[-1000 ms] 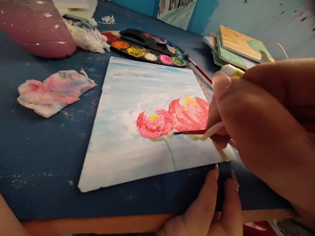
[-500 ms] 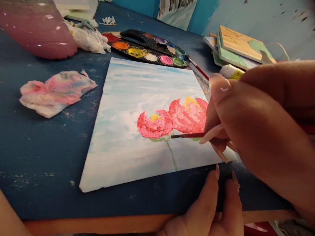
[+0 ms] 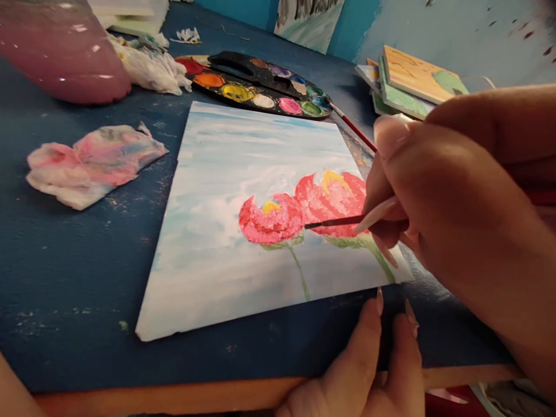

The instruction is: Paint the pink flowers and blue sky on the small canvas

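Note:
A square canvas [image 3: 226, 191] lies on the dark blue table, painted pale blue with two red flowers on green stems. My right hand [image 3: 452, 214] grips a thin red paintbrush [image 3: 334, 221], its tip resting between the two flowers at the right flower's lower edge. My left hand [image 3: 369, 370] rests on the table's front edge, fingertips just below the canvas's near right corner, holding nothing.
A black paint palette [image 3: 260, 87] with several colour wells lies behind the canvas, a second brush [image 3: 354, 128] beside it. A paint-stained tissue [image 3: 93, 162] lies left, a pink glass vessel [image 3: 61, 52] far left. Stacked small canvases [image 3: 412, 84] sit at the back right.
The brush tip has lifted slightly from under the left flower to the right flower's lower edge. More of the right stem now shows. The left hand has stayed put.

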The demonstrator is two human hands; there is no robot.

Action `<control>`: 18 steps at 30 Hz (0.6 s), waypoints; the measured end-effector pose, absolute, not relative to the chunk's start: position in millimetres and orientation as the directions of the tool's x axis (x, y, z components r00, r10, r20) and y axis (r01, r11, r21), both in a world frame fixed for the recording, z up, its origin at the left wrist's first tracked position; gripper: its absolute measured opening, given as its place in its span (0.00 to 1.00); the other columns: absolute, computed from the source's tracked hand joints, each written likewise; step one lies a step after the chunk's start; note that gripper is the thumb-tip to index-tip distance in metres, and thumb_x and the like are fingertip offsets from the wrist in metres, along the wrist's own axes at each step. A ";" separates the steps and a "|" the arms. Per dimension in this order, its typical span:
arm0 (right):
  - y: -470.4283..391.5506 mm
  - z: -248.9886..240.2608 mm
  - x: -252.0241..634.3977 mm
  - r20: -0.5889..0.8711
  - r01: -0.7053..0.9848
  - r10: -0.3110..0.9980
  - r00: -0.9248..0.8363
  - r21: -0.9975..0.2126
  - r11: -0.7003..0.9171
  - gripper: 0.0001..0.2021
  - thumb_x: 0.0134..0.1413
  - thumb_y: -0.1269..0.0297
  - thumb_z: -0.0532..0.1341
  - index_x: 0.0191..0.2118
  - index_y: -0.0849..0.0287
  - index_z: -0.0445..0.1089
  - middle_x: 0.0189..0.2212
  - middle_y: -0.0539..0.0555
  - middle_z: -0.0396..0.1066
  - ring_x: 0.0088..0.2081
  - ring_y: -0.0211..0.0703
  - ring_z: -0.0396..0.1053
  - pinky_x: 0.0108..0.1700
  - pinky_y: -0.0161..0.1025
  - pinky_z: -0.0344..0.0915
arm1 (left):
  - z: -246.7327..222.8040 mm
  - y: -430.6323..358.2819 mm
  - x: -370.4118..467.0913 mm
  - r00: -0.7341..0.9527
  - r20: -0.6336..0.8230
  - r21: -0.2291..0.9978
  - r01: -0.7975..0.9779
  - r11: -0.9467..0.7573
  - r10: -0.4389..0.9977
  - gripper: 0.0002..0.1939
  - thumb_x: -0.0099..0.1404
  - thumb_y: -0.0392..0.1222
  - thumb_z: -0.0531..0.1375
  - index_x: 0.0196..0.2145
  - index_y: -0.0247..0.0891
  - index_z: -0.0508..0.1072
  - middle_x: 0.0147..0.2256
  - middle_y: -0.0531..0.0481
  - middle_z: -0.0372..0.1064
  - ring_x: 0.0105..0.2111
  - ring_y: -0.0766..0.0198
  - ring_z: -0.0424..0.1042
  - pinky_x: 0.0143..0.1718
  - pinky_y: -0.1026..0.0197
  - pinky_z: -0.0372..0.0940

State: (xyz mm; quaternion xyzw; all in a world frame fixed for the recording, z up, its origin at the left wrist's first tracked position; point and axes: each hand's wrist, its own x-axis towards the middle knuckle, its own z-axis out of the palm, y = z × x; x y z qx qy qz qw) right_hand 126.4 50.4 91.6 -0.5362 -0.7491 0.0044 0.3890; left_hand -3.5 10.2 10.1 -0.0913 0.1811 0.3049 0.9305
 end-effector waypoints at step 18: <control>48.4 96.4 127.9 0.546 0.775 0.818 -0.183 -0.432 0.462 0.25 0.61 0.37 0.53 0.25 0.49 0.73 0.19 0.48 0.71 0.22 0.36 0.68 0.25 0.43 0.60 | 9.8 12.6 -0.4 0.832 -0.296 0.012 -0.488 0.873 0.469 0.21 0.61 0.37 0.55 0.49 0.39 0.80 0.45 0.46 0.76 0.58 0.48 0.71 0.33 0.61 0.78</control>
